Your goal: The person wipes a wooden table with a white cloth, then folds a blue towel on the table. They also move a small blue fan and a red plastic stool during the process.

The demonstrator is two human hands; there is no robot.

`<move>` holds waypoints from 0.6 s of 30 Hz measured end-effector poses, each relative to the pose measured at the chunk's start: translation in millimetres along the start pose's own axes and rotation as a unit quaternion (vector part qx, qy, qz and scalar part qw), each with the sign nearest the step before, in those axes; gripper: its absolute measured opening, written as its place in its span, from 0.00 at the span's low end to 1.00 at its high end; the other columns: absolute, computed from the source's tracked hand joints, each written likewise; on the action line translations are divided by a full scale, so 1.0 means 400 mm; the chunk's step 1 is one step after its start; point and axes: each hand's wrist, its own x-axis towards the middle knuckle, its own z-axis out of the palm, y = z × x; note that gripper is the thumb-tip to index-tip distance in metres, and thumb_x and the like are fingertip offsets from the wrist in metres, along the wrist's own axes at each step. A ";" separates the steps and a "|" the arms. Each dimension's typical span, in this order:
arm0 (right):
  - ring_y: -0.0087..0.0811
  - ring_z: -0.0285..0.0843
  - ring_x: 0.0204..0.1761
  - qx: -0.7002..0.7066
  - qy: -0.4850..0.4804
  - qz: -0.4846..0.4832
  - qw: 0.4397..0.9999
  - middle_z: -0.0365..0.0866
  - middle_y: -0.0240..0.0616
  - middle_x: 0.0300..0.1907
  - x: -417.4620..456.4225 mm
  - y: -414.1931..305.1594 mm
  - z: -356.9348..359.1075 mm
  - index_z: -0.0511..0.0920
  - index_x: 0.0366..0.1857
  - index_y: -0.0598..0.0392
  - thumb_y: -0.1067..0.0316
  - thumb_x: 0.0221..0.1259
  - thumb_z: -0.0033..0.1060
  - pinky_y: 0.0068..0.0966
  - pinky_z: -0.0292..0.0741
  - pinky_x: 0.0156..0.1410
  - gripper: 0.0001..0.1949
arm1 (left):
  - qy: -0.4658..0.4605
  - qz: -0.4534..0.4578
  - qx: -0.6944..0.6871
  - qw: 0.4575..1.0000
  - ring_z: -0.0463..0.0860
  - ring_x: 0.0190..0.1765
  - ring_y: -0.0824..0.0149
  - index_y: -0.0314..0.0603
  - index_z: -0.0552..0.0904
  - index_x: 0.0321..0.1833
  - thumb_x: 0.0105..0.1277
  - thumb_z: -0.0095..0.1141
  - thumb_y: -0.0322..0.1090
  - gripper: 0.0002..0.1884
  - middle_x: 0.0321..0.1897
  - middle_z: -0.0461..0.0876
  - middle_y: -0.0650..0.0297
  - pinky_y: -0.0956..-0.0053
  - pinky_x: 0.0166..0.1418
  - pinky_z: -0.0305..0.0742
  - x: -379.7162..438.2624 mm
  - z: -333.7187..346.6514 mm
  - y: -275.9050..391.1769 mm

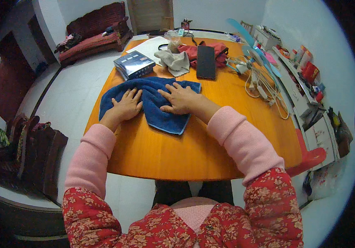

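Observation:
A dark blue towel (pixel 165 119) with a pale hem lies rumpled on the wooden table (pixel 171 158). My left hand (pixel 126 105) rests palm down on its left part, fingers spread. On the right part, my right hand (pixel 179 99) lies flat with the fingers apart. Neither hand grasps the cloth. Just beyond the towel are a shiny dark box (pixel 134 65), a crumpled light grey cloth (pixel 174 61) and a black smartphone (pixel 206 62), which leans against or lies on a red fabric item (pixel 222 51).
Bundled white cables (pixel 258 83) with plugs lie at the table's right, near light blue fan blades (pixel 242 31). White paper (pixel 149 46) lies at the far left. A red plastic chair (pixel 309 156) stands by the right edge; cabinets (pixel 298 90) line the wall. A wooden sofa (pixel 93 34) is behind.

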 end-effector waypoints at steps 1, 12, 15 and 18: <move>0.55 0.46 0.78 -0.002 0.001 -0.007 1.000 0.49 0.50 0.77 -0.013 -0.002 0.003 0.54 0.77 0.42 0.33 0.69 0.41 0.60 0.59 0.72 0.38 | 0.007 0.020 0.009 1.000 0.41 0.82 0.57 0.59 0.51 0.80 0.76 0.33 0.58 0.32 0.82 0.43 0.65 0.27 0.74 0.39 -0.013 0.007 0.006; 0.56 0.53 0.75 0.022 0.075 -0.166 0.983 0.58 0.52 0.74 -0.546 -0.041 0.027 0.61 0.73 0.46 0.48 0.67 0.54 0.61 0.61 0.68 0.32 | 0.069 0.255 0.017 0.964 0.49 0.80 0.52 0.52 0.57 0.78 0.73 0.44 0.52 0.33 0.79 0.51 0.56 0.27 0.72 0.37 -0.491 0.133 0.141; 0.55 0.55 0.74 -0.011 0.005 -0.105 0.994 0.59 0.51 0.73 -0.604 -0.067 0.019 0.62 0.73 0.46 0.51 0.67 0.56 0.59 0.63 0.68 0.32 | 0.070 0.271 -0.012 0.960 0.54 0.79 0.53 0.52 0.59 0.78 0.73 0.45 0.53 0.32 0.78 0.55 0.57 0.35 0.76 0.41 -0.550 0.137 0.145; 0.54 0.57 0.73 -0.012 0.043 -0.118 0.992 0.60 0.51 0.72 -0.575 -0.074 0.020 0.63 0.72 0.47 0.50 0.66 0.57 0.54 0.67 0.65 0.32 | 0.078 0.255 -0.068 0.961 0.58 0.78 0.56 0.53 0.61 0.77 0.73 0.47 0.50 0.31 0.77 0.59 0.59 0.43 0.78 0.45 -0.532 0.131 0.117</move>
